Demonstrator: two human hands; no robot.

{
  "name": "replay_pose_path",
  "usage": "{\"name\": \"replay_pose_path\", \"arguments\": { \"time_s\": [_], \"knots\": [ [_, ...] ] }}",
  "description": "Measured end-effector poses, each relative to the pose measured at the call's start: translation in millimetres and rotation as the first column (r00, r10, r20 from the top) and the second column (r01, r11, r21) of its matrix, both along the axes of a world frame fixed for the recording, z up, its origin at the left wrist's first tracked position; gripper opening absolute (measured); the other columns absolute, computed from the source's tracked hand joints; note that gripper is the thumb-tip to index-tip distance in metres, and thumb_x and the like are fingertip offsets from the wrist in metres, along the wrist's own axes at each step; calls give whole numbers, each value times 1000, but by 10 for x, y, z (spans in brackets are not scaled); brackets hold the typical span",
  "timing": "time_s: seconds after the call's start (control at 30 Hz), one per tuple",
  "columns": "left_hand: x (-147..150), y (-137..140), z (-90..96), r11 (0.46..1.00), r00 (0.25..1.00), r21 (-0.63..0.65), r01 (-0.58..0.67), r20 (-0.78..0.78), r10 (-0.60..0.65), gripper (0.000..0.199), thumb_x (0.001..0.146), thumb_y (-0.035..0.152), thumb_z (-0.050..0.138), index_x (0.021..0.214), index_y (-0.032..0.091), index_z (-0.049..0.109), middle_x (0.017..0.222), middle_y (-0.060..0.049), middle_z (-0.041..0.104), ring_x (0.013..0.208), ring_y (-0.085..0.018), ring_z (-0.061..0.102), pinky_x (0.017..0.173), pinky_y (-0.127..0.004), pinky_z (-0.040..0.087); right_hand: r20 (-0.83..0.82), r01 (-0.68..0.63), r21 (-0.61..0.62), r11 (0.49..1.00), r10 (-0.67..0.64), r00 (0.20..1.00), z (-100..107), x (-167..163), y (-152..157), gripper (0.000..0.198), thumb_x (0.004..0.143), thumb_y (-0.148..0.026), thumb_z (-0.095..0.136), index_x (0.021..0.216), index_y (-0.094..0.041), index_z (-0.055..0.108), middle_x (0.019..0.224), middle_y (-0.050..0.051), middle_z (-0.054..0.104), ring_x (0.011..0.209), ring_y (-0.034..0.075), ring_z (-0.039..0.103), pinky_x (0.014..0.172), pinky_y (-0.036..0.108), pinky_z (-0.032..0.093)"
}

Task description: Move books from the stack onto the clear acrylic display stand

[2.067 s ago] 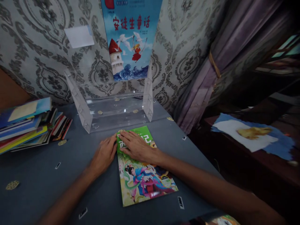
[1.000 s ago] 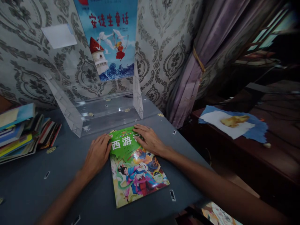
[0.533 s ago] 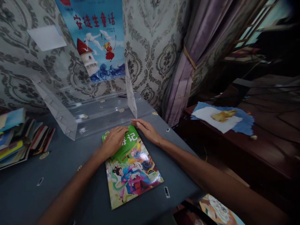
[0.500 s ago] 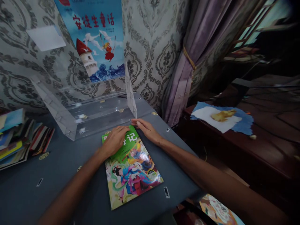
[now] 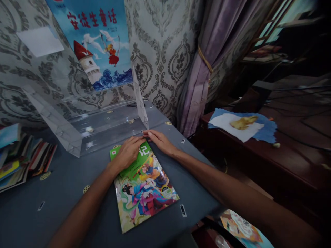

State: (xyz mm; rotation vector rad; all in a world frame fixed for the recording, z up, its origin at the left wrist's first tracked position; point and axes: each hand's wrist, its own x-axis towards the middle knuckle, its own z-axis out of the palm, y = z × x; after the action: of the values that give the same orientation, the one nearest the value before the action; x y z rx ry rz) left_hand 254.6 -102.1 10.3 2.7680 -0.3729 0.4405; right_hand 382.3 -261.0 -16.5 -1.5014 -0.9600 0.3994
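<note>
A green picture book point(image 5: 144, 189) lies flat on the grey table point(image 5: 51, 206), its top edge close to a clear acrylic stand point(image 5: 77, 127). My left hand point(image 5: 128, 152) rests palm down on the book's top part, fingers spread over the title. My right hand point(image 5: 160, 140) lies at the book's upper right corner, fingertips touching the edge near the foot of the stand's right side panel. A blue storybook point(image 5: 95, 44) stands upright at the back of the stand against the wallpaper.
A pile of books point(image 5: 18, 155) lies at the table's left. A purple curtain point(image 5: 201, 65) hangs right of the table. A dark wooden bench point(image 5: 284, 151) carries blue and white cloth point(image 5: 240, 124). Another colourful book point(image 5: 243, 230) shows below the table's near edge.
My left hand slid from the book's left edge onto its top. My right hand moved from the cover to the upper right corner. The view swung right.
</note>
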Motion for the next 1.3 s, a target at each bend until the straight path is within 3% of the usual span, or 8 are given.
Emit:
{"name": "replay_pose_path", "arguments": {
  "time_s": [0.33,0.73,1.03,1.3],
  "knots": [
    [-35,-146,15,979,993,165,-119,17,118,35,103,32,44,128,17,62,132,-12,65,122,-26,58,105,-48,46,76,21,9,1000,-21,997,-9,-16,-1,59,98,-65,41,119,-18,69,119,12,72,112,24,67,96,41,55],
    [-67,-104,38,999,999,48,24,33,-26,35,103,27,39,125,22,66,127,-9,69,118,-23,61,105,-47,46,119,13,-10,1000,-11,993,57,-30,-36,62,96,-70,39,111,-20,75,114,9,75,109,26,69,100,46,53],
    [-88,-244,59,969,998,241,-54,26,49,33,102,25,42,124,13,64,119,-12,70,112,-26,62,101,-46,46,47,15,-7,1000,-15,999,92,-54,-66,69,92,-75,41,110,-18,74,106,12,77,102,27,73,91,43,57],
    [-180,-163,33,992,999,118,47,-11,-46,39,104,31,37,135,19,57,139,-9,62,128,-23,57,112,-47,42,-43,-35,19,999,36,998,96,-34,-52,68,89,-77,46,105,-17,75,108,12,77,103,26,73,89,41,58]
  ]
}}
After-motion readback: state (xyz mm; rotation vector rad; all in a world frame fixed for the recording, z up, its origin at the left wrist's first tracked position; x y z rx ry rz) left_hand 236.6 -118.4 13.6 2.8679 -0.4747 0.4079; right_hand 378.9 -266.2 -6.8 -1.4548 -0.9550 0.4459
